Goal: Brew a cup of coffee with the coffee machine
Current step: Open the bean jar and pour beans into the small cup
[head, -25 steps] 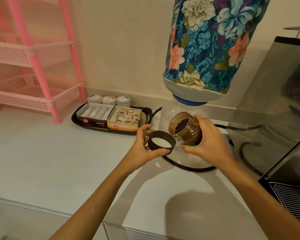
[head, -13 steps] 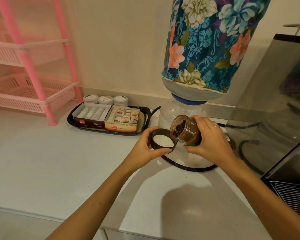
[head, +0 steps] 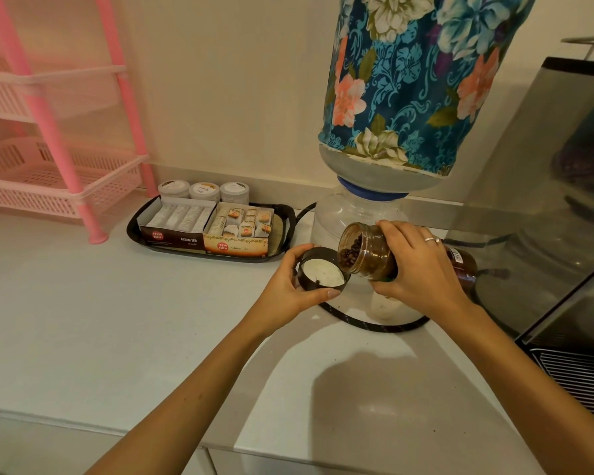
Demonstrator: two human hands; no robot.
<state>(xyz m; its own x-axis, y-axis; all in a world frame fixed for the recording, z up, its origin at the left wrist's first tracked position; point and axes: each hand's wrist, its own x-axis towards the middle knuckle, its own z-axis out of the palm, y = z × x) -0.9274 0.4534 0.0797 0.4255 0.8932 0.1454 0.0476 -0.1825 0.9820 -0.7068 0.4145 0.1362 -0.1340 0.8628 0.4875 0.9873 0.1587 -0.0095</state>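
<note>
Beans are being measured: right hand (head: 422,269) grips the tilted coffee-bean jar (head: 364,252), its mouth just over the upturned lid (head: 323,274) cupped in left hand (head: 285,289). One bean seems to lie in it. Next, a gentle further tilt is likely needed.

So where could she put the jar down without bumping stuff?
The white counter is bare in front of the black tray of tea boxes, left of her left hand, and near the front edge. It is crowded around the clear dispenser base, where the black cable loops.
</note>
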